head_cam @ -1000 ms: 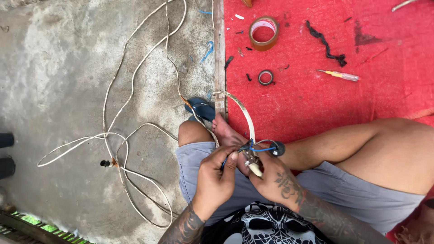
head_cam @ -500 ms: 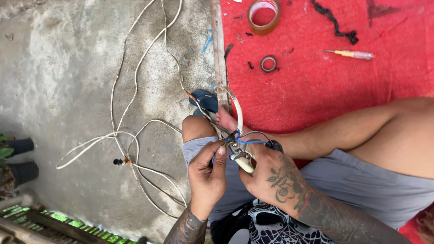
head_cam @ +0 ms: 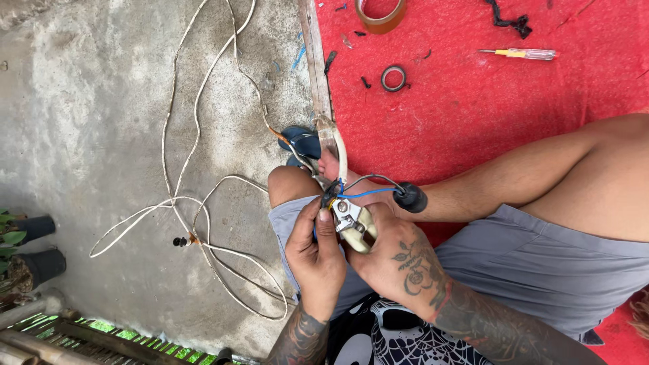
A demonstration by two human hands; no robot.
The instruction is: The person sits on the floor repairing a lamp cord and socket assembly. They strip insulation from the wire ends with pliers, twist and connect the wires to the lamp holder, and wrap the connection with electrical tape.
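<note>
Hands (head_cam: pixel 318 253) (head_cam: pixel 395 253) pinching cream plug (head_cam: pixel 355 223), blue wire (head_cam: pixel 365 193), perhaps attached.

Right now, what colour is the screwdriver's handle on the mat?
Yellow with a clear end, screwdriver, head view.

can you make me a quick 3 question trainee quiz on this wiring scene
1. True or false: the screwdriver lies on the red mat.
2. Which hand holds the cream plug piece? A) left hand B) right hand C) neither
3. Fill in: the blue wire runs from the plug piece to a black ____.

Key:
1. True; it lies apart from both hands, near the black tape ring.
2. B; the right hand cups it, while the left hand works at it with its fingertips.
3. Socket, a round black fitting beside the knee.
</note>
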